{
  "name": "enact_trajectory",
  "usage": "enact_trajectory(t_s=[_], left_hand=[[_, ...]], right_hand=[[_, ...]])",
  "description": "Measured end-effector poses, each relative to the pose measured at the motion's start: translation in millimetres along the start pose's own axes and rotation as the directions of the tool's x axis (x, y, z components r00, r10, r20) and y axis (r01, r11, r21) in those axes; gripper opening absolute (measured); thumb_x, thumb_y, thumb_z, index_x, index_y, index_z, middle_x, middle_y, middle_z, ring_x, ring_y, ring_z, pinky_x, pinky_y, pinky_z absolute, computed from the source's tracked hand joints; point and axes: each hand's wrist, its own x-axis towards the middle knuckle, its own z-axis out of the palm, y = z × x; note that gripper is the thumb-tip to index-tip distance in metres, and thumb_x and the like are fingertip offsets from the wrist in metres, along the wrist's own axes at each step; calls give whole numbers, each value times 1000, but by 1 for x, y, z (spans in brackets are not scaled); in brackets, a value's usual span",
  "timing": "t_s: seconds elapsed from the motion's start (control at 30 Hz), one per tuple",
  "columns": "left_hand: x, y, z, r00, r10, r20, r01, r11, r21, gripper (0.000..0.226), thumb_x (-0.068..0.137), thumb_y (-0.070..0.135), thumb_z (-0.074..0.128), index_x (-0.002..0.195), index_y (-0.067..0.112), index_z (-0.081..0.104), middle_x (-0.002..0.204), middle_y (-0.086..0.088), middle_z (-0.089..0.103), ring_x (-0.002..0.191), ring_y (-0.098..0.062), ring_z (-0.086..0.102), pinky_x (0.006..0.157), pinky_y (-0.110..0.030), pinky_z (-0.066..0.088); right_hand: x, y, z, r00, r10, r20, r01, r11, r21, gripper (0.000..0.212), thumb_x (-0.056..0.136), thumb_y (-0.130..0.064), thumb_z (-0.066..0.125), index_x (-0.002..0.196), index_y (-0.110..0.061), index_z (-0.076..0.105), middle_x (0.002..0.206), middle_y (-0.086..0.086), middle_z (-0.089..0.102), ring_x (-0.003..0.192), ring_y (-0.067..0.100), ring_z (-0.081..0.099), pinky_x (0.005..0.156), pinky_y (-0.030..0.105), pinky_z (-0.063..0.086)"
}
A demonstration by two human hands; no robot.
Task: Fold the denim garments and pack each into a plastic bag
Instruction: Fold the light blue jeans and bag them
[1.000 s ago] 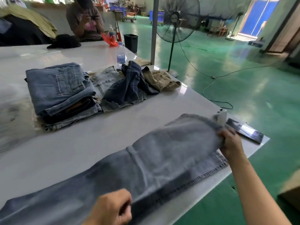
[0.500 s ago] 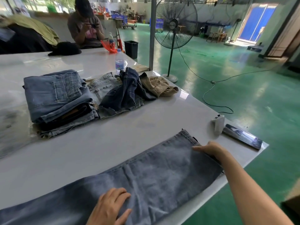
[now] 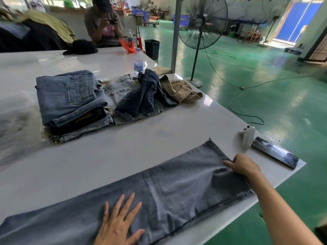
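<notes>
While left hand [image 3: 118, 225] presses flat, grey-blue jeans [image 3: 159, 195] lie smooth, lengthwise.

Two hands [image 3: 245, 165]; one bottle [image 3: 138, 63]; one fan [image 3: 202, 22]

Left hand [image 3: 117, 225] flat on jeans [image 3: 177, 188], right hand [image 3: 245, 165] pinching hem, white table [image 3: 106, 156]

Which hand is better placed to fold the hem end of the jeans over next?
Probably the right hand: it grips the jeans at the hem, while the left hand lies flat mid-leg, pinning them to the table.
</notes>
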Motion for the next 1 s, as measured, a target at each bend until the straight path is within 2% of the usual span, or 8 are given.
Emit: enact_trajectory(t_s=[0.1,0.2,0.33,0.53,0.63,0.73,0.83,1.0], left_hand=[[-2,-1,7,999,19,27,-20,999,26,72,85,75,14,130,28,44,159,10,-2,147,-12,-4,114,-46,-6],[-2,-4,15,996,90,22,-91,993,71,80,77,82,27,133,28,43,159,10,2,147,-13,-1,113,-51,-2],[-4,-9,23,987,162,3,-161,978,131,96,68,88,33,143,28,33,160,7,3,147,-14,1,112,-54,3],[-1,-9,13,970,214,-119,-205,975,80,59,95,58,21,149,34,19,160,7,2,147,-12,-1,113,-50,-4],[4,-5,4,972,217,-94,-212,975,62,73,84,76,23,133,26,43,156,4,24,147,-13,-2,112,-48,-1],[12,4,-1,980,148,-131,-145,989,27,70,88,73,19,132,24,43,160,9,5,147,-13,-4,107,-57,11],[19,0,-5,995,17,-98,-18,1000,-15,72,87,74,13,145,34,23,159,13,-5,146,-14,-8,96,-67,26],[25,-17,6,997,-52,-57,54,998,36,80,85,77,13,151,33,8,159,13,-3,146,-12,-5,109,-55,3]], right_hand=[[-5,2,-1,993,-55,100,55,998,1,60,72,-65,68,95,-11,55,97,8,61,91,26,60,74,32,46],[-6,5,-6,992,-123,22,118,978,175,69,73,-37,80,127,-11,48,127,14,55,111,29,54,95,37,44],[-12,21,-29,995,-31,-94,81,806,586,57,63,-27,88,111,-20,58,107,7,57,85,17,57,66,29,44],[-18,40,16,998,20,-67,-9,986,167,69,73,-46,78,125,-7,55,121,14,62,108,29,58,90,36,47],[-19,37,15,996,29,-90,-21,997,80,65,78,-66,61,107,-8,63,100,10,65,97,28,62,77,36,49],[-21,31,11,999,37,-10,-36,991,131,58,73,-70,63,56,-16,47,50,-2,48,52,17,49,49,27,32],[-19,26,7,990,-65,128,37,977,212,40,76,-50,73,63,-16,57,61,-1,60,59,14,54,56,27,39],[1,11,-16,931,-229,-284,343,812,472,30,80,-22,76,69,-3,55,59,6,51,61,22,48,59,37,36]])
